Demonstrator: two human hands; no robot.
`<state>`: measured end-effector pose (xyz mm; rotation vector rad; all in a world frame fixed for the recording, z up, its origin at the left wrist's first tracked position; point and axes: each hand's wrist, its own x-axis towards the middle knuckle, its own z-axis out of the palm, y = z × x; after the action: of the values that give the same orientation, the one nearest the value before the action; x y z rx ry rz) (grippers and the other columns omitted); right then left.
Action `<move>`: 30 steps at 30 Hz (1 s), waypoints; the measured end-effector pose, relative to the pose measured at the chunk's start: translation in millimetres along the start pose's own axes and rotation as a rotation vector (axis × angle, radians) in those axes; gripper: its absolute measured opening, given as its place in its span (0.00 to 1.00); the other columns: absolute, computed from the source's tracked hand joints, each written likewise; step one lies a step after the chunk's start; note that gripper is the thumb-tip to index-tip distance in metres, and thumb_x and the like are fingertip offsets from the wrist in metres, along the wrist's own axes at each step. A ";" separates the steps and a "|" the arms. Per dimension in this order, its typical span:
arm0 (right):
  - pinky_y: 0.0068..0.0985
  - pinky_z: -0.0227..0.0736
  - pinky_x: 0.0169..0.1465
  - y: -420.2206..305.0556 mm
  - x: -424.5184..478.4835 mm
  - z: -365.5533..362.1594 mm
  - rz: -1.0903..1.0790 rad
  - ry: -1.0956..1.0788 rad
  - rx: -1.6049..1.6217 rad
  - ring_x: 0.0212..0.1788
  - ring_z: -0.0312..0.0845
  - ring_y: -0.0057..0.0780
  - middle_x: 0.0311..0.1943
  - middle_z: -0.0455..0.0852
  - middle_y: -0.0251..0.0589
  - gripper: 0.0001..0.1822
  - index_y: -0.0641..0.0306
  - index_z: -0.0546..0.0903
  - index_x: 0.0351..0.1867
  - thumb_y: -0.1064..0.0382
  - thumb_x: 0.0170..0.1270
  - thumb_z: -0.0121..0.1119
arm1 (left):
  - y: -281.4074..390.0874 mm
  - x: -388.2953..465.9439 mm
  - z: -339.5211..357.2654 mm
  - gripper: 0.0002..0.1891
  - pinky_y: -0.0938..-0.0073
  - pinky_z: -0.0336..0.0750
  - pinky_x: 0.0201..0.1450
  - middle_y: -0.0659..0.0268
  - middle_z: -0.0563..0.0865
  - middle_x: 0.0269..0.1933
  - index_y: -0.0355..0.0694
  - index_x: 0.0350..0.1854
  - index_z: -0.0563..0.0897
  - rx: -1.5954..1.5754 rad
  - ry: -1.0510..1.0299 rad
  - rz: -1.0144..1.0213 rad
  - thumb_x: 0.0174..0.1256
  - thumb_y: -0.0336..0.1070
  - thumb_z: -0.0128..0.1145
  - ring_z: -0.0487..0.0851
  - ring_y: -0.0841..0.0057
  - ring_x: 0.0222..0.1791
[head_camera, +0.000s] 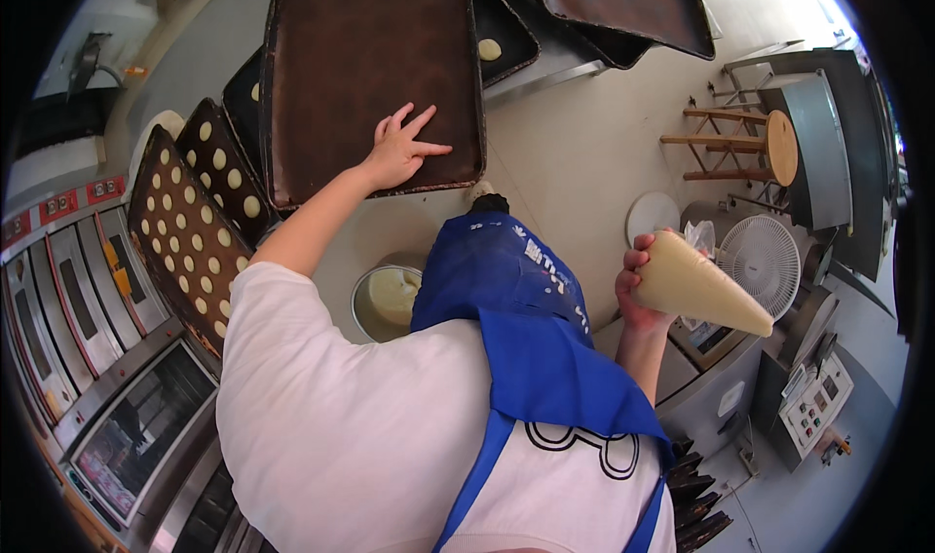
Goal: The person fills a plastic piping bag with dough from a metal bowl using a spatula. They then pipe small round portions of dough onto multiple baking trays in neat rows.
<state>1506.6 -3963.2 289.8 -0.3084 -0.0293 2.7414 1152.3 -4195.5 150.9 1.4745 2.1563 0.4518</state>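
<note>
My left hand is spread, fingers apart, over the near part of a large dark baking tray with a brown lined surface. It holds nothing; whether the fingertips touch the tray I cannot tell. Out to the right, my right hand grips the wide end of a full piping bag. Pale batter fills the bag, and its tip points right and down. Left of the large tray, a tilted tray carries rows of round pale batter dots. Another dotted tray lies partly beneath it.
A metal pot of batter stands low beside my blue apron. More dark trays overlap on the metal table. Deck ovens line the left. Right are a wooden stool, a white fan and a control panel.
</note>
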 end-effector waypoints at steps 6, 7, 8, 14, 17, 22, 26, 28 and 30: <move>0.39 0.78 0.48 4.0 43.2 3.5 0.067 0.053 -0.042 0.53 0.76 0.46 0.55 0.75 0.51 0.35 0.60 0.74 0.61 0.33 0.66 0.46 | -9.0 -1.3 -12.5 0.22 0.51 0.40 0.73 0.67 0.58 0.75 0.70 0.62 0.75 0.183 0.019 0.180 0.64 0.42 0.56 0.51 0.59 0.75; 0.40 0.77 0.50 4.4 48.8 2.3 0.087 0.033 -0.037 0.54 0.75 0.45 0.56 0.74 0.50 0.35 0.59 0.74 0.61 0.34 0.66 0.47 | -10.2 -1.9 -12.9 0.22 0.51 0.40 0.73 0.68 0.59 0.75 0.68 0.61 0.76 0.235 0.043 0.224 0.64 0.43 0.56 0.51 0.61 0.75; 0.40 0.76 0.51 5.0 53.6 1.6 0.107 0.013 -0.032 0.54 0.74 0.43 0.57 0.73 0.49 0.34 0.59 0.73 0.62 0.34 0.66 0.47 | -10.5 -2.5 -14.0 0.22 0.51 0.40 0.74 0.69 0.61 0.74 0.67 0.61 0.76 0.287 0.068 0.268 0.63 0.43 0.57 0.52 0.64 0.75; 0.40 0.79 0.49 23.3 75.2 16.7 0.128 0.048 -0.016 0.54 0.77 0.47 0.56 0.76 0.54 0.34 0.60 0.74 0.60 0.34 0.66 0.47 | 2.5 -8.7 -16.4 0.21 0.55 0.38 0.75 0.73 0.66 0.71 0.51 0.56 0.80 0.669 0.239 0.410 0.59 0.41 0.59 0.56 0.72 0.74; 0.40 0.78 0.51 22.1 83.7 14.7 0.190 0.020 -0.013 0.55 0.76 0.47 0.57 0.75 0.53 0.34 0.59 0.73 0.60 0.34 0.65 0.48 | 26.9 -9.9 -24.4 0.11 0.57 0.40 0.75 0.70 0.72 0.67 0.45 0.40 0.87 0.737 0.249 0.324 0.57 0.39 0.58 0.57 0.70 0.74; 0.40 0.78 0.51 8.2 103.1 16.8 0.247 0.017 -0.027 0.56 0.76 0.46 0.58 0.75 0.51 0.34 0.57 0.74 0.60 0.32 0.65 0.46 | 73.5 -31.8 -39.1 0.18 0.58 0.69 0.52 0.63 0.83 0.29 0.41 0.17 0.82 0.020 0.184 -0.159 0.57 0.49 0.60 0.80 0.64 0.42; 0.41 0.77 0.52 0.2 143.8 19.8 0.375 -0.011 -0.021 0.56 0.76 0.45 0.58 0.75 0.50 0.34 0.56 0.74 0.60 0.32 0.65 0.46 | 71.1 -76.4 14.2 0.19 0.73 0.75 0.43 0.65 0.87 0.36 0.36 0.35 0.83 -0.816 -0.042 -0.765 0.66 0.51 0.58 0.83 0.74 0.38; 0.40 0.76 0.53 2.1 175.9 21.5 0.494 -0.014 -0.004 0.56 0.76 0.44 0.59 0.75 0.50 0.35 0.56 0.73 0.61 0.32 0.65 0.47 | 74.6 -82.8 70.7 0.20 0.71 0.74 0.49 0.62 0.84 0.48 0.37 0.46 0.80 -1.147 0.281 -0.776 0.66 0.50 0.59 0.82 0.73 0.46; 0.36 0.76 0.51 -6.4 204.4 30.8 0.553 -0.006 -0.083 0.54 0.75 0.40 0.57 0.75 0.45 0.33 0.54 0.74 0.60 0.33 0.64 0.48 | 82.3 -57.5 66.3 0.27 0.67 0.73 0.55 0.61 0.77 0.60 0.37 0.62 0.69 -1.608 0.369 -0.845 0.65 0.43 0.61 0.78 0.68 0.54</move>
<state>1317.6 -3880.3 277.3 -0.3767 -0.0687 3.2955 1270.2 -4219.3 150.8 -0.3907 1.4669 1.5891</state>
